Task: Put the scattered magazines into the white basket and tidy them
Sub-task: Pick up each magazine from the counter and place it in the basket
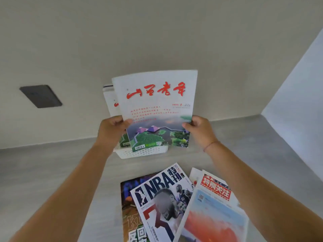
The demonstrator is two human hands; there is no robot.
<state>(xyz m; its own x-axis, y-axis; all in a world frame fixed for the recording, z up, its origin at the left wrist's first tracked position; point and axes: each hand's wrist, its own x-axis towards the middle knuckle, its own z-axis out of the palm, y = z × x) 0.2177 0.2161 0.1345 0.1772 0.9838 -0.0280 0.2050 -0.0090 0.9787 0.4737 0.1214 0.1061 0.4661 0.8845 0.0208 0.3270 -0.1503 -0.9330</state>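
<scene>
I hold a white magazine (155, 105) with red calligraphy and a green landscape upright over the white basket (139, 153). My left hand (111, 130) grips its left edge, thumb on the cover. My right hand (199, 130) grips its right edge. Its bottom left corner dips into the basket; the bottom right corner hangs past the basket's right end. Behind it, a second white magazine (109, 100) stands in the basket. On the grey surface near me lie an NBA magazine (162, 198), a dark magazine (129, 206) under it, and a red-titled one (215, 206).
The basket stands against a beige wall (157, 32). A dark wall plate (41, 96) is at the left. A pale side wall (300, 84) closes the right. More white sheets (194, 175) peek from under the pile.
</scene>
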